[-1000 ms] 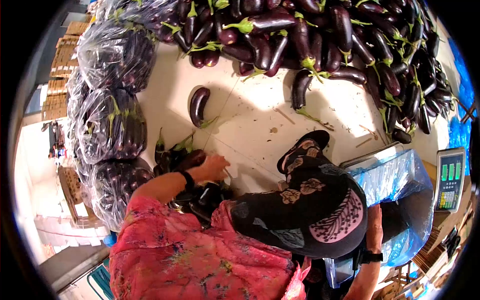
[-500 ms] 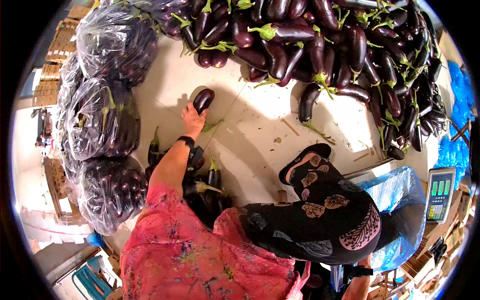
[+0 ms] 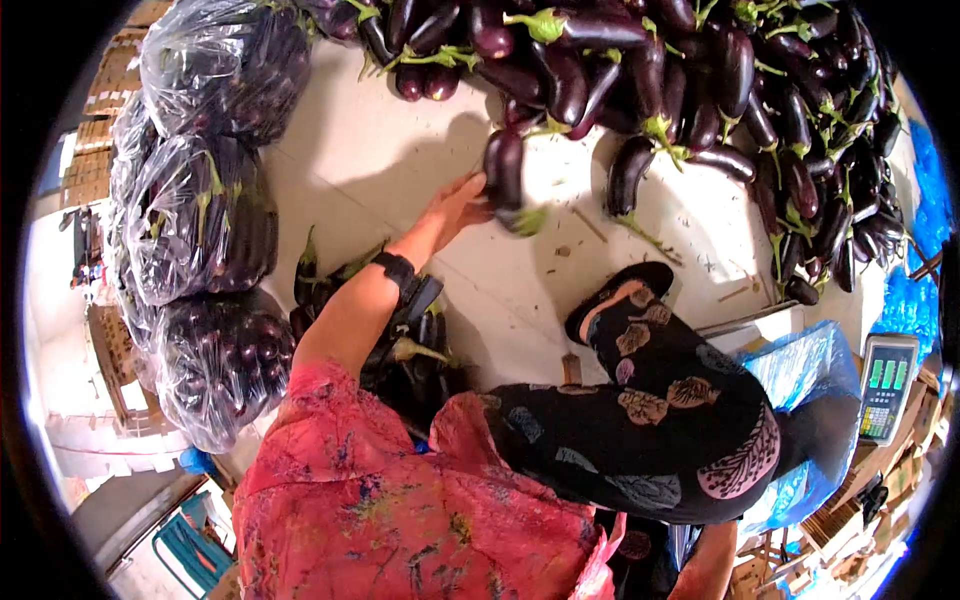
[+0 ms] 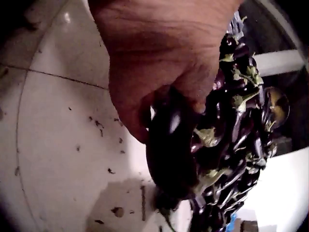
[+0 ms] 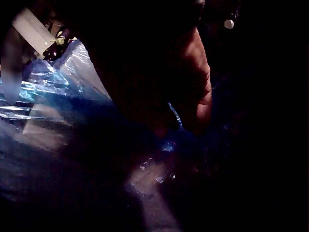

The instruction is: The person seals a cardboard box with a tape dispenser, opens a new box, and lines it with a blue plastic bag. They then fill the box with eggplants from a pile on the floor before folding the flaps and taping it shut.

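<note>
My left hand [image 3: 463,208] grips a dark eggplant [image 3: 503,170] above the pale floor, its green stem pointing down. In the left wrist view the fingers and thumb of that hand [image 4: 159,58] curl round the upper end of the eggplant [image 4: 171,145]. The right hand [image 5: 190,87] is mostly in shadow in the right wrist view, with its thumb and fingers pinching thin bluish plastic of a bag [image 5: 63,87]. In the head view this blue bag [image 3: 815,360] stands beside my knee, and the leg hides the right hand.
A large eggplant pile [image 3: 735,80] spreads across the far side of the floor [image 3: 350,150]. Filled clear bags [image 3: 205,215] line the left. More loose eggplants [image 3: 430,335] lie below my left arm. A scale [image 3: 887,385] stands at the right, beyond the blue bag.
My left hand reached from the near heap to the single eggplant on the floor, took hold of it, and carried it rightward. The right arm remains by the blue bag.
</note>
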A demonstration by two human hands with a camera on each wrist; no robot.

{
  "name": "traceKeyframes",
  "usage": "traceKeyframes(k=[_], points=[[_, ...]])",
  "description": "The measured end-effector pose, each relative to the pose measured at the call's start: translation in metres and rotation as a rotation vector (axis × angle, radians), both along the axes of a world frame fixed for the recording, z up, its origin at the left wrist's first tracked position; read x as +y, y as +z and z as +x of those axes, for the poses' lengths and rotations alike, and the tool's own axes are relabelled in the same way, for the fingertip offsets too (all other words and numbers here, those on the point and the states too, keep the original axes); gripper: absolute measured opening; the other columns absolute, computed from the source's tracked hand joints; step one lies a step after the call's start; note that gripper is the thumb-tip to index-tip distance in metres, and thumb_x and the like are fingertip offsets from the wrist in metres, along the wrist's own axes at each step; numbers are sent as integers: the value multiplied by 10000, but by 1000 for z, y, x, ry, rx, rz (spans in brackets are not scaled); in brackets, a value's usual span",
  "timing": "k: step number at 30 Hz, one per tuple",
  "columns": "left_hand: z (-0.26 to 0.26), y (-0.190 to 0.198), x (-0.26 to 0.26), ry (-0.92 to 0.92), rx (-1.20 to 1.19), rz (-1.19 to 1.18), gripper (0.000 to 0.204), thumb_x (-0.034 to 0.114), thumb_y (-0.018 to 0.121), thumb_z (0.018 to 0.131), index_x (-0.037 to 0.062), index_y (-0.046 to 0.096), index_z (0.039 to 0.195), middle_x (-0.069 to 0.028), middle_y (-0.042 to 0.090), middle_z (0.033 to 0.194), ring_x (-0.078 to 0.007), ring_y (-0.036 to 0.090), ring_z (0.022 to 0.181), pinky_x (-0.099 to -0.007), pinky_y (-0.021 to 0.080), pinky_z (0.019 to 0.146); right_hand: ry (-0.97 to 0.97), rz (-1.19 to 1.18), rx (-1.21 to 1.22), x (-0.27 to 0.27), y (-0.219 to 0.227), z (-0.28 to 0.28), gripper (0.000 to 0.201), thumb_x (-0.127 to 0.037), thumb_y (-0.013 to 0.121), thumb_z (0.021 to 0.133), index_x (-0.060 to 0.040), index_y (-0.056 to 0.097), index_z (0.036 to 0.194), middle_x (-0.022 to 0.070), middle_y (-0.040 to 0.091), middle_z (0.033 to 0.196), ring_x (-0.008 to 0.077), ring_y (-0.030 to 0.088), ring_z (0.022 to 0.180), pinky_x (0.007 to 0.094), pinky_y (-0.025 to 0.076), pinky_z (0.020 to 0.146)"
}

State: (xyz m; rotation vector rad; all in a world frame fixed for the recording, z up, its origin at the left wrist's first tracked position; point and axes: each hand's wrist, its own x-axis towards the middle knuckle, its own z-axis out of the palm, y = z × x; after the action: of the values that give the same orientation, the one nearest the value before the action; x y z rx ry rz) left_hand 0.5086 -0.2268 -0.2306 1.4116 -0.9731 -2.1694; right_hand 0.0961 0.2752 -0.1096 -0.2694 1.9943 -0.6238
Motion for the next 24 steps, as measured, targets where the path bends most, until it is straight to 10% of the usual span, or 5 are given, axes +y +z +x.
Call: traceKeyframes(k=[2, 6, 9, 13, 24], points=[[2, -11, 4, -134, 116, -46, 628, 418, 678, 910, 108, 492, 1425, -115, 612, 1294, -307, 620, 1116, -421, 485, 988, 25, 7, 25, -1, 2, -1, 508, -399, 476, 1020, -61, 486, 1399, 98, 572, 1326, 226, 558, 1185, 339, 428, 1019], [74, -89, 128, -1354, -470, -804, 596, 445, 665, 814, 107, 579, 1298, -122, 645, 1177, -305, 632, 1076, -420, 492, 926, 59, 3, 45, -5, -2, -2, 501, -391, 482, 1015, -60, 491, 1390, 102, 575, 1313, 232, 560, 1174, 343, 431, 1009], [58, 11, 171, -2013, -472, -696, 757, 434, 806, 643, 120, 575, 1292, -92, 641, 1149, -288, 604, 1097, -395, 453, 946, 92, 12, 55, -8, -4, -3, 495, -385, 486, 1011, -59, 494, 1383, 104, 576, 1303, 236, 562, 1166, 346, 433, 1002], [121, -17, 209, -1773, -616, -1232, 713, 401, 832, 565, 170, 619, 1205, -44, 643, 1063, -260, 497, 1187, -433, 281, 1066, 118, 20, 67, -12, -4, -3, 487, -377, 493, 1005, -58, 498, 1373, 108, 579, 1289, 243, 564, 1155, 350, 435, 992], [164, -19, 179, -1734, -786, -915, 652, 397, 785, 653, 163, 589, 1228, -78, 614, 1160, -301, 469, 1216, -451, 296, 1076, 177, 24, 126, -19, 8, 2, 466, -356, 509, 990, -55, 510, 1347, 119, 585, 1252, 260, 570, 1125, 360, 442, 965]])
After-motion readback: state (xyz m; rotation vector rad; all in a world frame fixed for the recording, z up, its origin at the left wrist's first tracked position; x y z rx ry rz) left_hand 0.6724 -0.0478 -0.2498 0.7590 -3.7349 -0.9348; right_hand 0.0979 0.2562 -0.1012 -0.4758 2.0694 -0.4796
